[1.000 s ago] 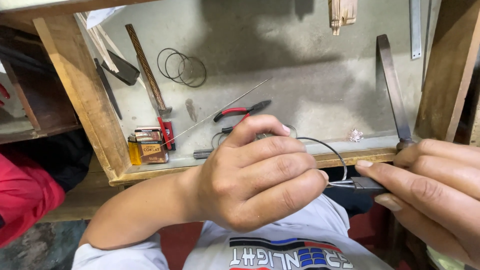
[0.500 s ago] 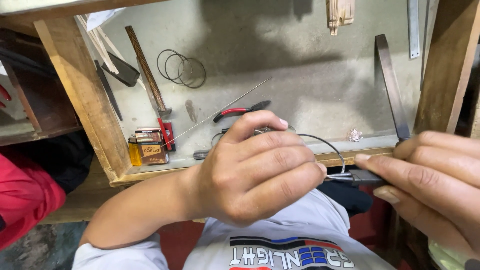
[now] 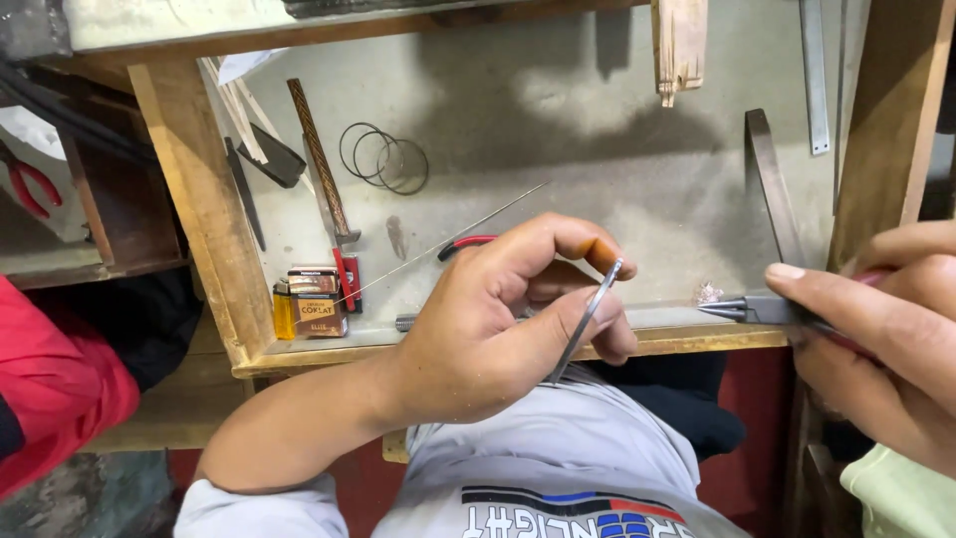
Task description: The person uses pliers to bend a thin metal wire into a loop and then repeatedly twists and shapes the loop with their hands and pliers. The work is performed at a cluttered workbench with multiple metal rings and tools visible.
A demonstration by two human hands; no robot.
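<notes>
My left hand point(image 3: 498, 319) is closed around a thin grey metal strip or wire point(image 3: 588, 319), pinched between thumb and fingers over the front edge of the workbench. The strip's tip points up to the right. My right hand point(image 3: 886, 329) grips a pair of pliers point(image 3: 747, 309) at the right edge, jaws pointing left toward the strip with a gap between them. The pliers' jaws look closed on nothing.
The wooden-framed workbench point(image 3: 657, 344) carries several wire rings point(image 3: 383, 159), a hammer point(image 3: 324, 169), red-handled pliers point(image 3: 463, 244), a long thin rod point(image 3: 448, 239), a small box with a yellow lighter point(image 3: 309, 299), and a dark metal bar point(image 3: 772, 184). A red sleeve point(image 3: 50, 389) is at left.
The black looped wire between my hands is gone from view. My left hand turned and now shows a straight metal strip. The right hand with the pliers drew back to the right.
</notes>
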